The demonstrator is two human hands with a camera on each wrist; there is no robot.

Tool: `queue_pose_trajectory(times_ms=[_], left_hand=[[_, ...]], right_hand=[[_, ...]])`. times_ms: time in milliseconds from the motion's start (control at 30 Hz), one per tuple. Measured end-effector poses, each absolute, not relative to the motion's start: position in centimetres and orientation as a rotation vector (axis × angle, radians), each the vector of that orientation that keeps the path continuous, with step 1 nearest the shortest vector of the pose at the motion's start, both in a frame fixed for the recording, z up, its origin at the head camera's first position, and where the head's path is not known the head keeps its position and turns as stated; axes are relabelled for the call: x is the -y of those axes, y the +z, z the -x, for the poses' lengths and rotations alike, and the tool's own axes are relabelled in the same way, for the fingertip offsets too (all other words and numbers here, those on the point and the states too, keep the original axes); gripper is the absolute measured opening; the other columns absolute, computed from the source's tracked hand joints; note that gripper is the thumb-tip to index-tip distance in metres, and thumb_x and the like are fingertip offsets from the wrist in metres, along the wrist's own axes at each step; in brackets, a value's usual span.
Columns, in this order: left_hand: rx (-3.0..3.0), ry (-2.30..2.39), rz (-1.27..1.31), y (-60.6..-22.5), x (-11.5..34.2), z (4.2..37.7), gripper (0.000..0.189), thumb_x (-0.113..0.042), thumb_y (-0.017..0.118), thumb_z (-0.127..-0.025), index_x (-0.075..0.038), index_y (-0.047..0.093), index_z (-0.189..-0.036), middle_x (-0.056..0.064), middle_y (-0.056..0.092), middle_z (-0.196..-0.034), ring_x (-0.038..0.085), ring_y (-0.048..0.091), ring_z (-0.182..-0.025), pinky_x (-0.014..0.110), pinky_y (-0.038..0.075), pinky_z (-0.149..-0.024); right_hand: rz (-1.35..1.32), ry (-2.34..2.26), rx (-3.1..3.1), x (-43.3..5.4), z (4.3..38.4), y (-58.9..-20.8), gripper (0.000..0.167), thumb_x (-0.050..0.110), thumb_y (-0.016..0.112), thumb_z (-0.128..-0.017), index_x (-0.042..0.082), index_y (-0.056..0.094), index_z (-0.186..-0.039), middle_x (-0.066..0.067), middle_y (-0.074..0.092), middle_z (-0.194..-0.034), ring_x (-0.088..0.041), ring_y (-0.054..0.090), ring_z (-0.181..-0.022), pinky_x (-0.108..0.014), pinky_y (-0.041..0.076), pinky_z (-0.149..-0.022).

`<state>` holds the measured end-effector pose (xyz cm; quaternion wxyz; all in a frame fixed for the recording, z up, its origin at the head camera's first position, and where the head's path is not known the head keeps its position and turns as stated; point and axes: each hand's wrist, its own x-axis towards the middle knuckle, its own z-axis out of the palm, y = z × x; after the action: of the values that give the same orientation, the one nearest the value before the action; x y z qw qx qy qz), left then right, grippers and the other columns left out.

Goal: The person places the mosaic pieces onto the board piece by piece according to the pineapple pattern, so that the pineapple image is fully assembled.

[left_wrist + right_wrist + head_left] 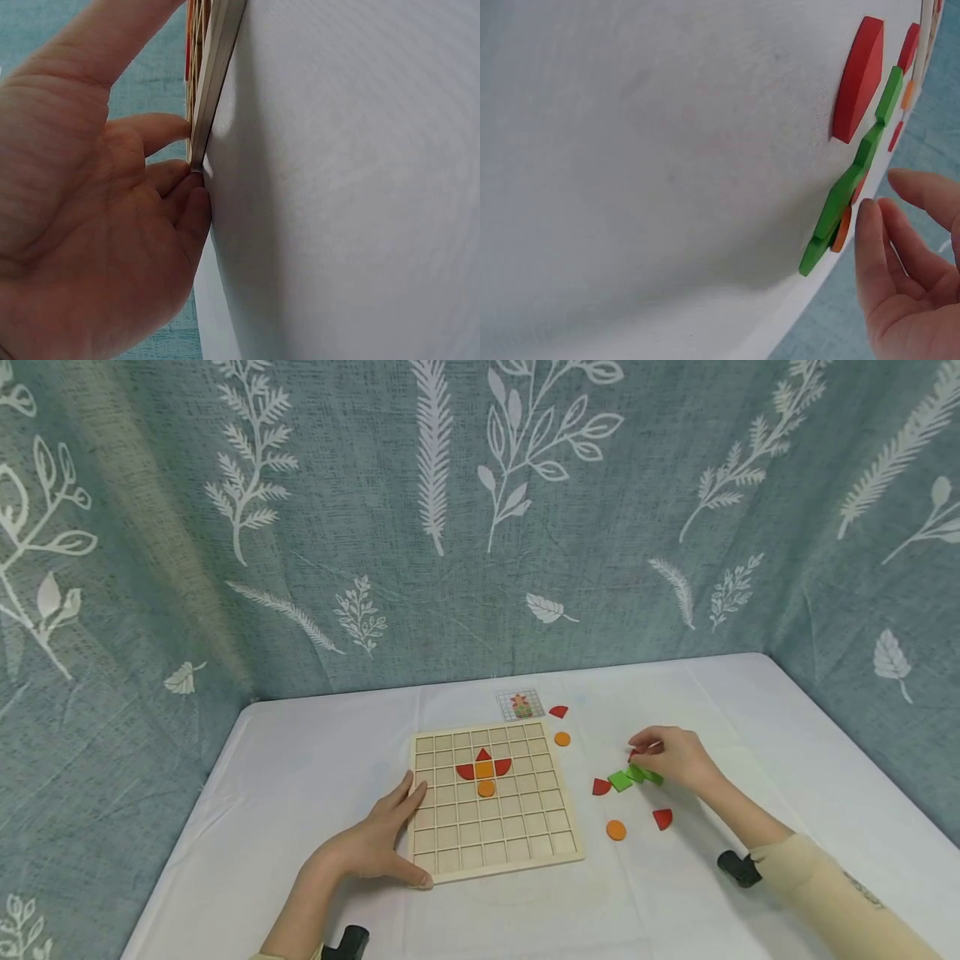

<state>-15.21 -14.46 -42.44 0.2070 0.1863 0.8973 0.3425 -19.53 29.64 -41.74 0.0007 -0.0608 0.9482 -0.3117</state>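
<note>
while my left hand [378,839] lies spread against the left edge of the board [495,837], touching but not grasping it, the green pieces [636,772] sit well to its right, strung out sideways just by my right hand [675,758], the nearer one, its thumb and fingertips slightly apart, nothing i can see held between them.

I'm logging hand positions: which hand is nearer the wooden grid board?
Left. The left hand touches the wooden grid board along its left side; the right hand is apart from it, off to its right, by the green pieces.
</note>
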Motion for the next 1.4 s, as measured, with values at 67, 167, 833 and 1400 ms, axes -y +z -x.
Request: queue_pose_trajectory(times_ms=[67, 167, 833, 1400], left_hand=[[-2.498, 0.956, -0.521, -42.4, 14.5, 15.2, 0.126, -0.036, 0.093, -0.059, -0.004, 0.019, -0.155, 0.019, -0.002, -0.162, 0.046, 0.003, -0.145, 0.066, 0.02, -0.109], [-2.498, 0.955, -0.525, -42.5, 14.5, 15.2, 0.126, -0.037, 0.093, -0.059, -0.004, 0.019, -0.155, 0.019, -0.002, -0.162, 0.046, 0.003, -0.145, 0.066, 0.02, -0.109], [-2.501, 0.947, -0.522, -42.7, 14.5, 15.2, 0.125, -0.037, 0.093, -0.06, -0.005, 0.019, -0.156, 0.018, -0.001, -0.162, 0.044, 0.003, -0.146, 0.065, 0.021, -0.109], [-2.51, 0.965, -0.521, -42.8, 14.5, 15.1, 0.125, -0.036, 0.093, -0.059, -0.004, 0.02, -0.155, 0.018, -0.001, -0.162, 0.045, 0.003, -0.145, 0.064, 0.02, -0.109]], right_hand=[[0.199, -0.96, -2.986, -29.8, 19.5, -41.8, 0.025, 0.01, 0.069, -0.087, -0.003, 0.07, -0.108, -0.008, 0.069, -0.09, -0.025, 0.064, -0.084, -0.031, 0.051, -0.065], [0.196, -0.945, -2.993, -29.7, 19.6, -42.0, 0.024, 0.008, 0.069, -0.086, -0.004, 0.071, -0.107, -0.007, 0.069, -0.086, -0.021, 0.061, -0.078, -0.029, 0.049, -0.063], [0.232, -0.837, -3.011, -27.9, 20.9, -42.0, 0.027, 0.006, 0.074, -0.082, -0.002, 0.07, -0.107, -0.009, 0.068, -0.091, -0.022, 0.059, -0.082, -0.035, 0.051, -0.07], [0.223, -0.889, -2.99, -28.1, 21.2, -42.8, 0.022, 0.012, 0.075, -0.084, 0.001, 0.071, -0.103, -0.002, 0.064, -0.079, -0.017, 0.054, -0.072, -0.029, 0.046, -0.062]])
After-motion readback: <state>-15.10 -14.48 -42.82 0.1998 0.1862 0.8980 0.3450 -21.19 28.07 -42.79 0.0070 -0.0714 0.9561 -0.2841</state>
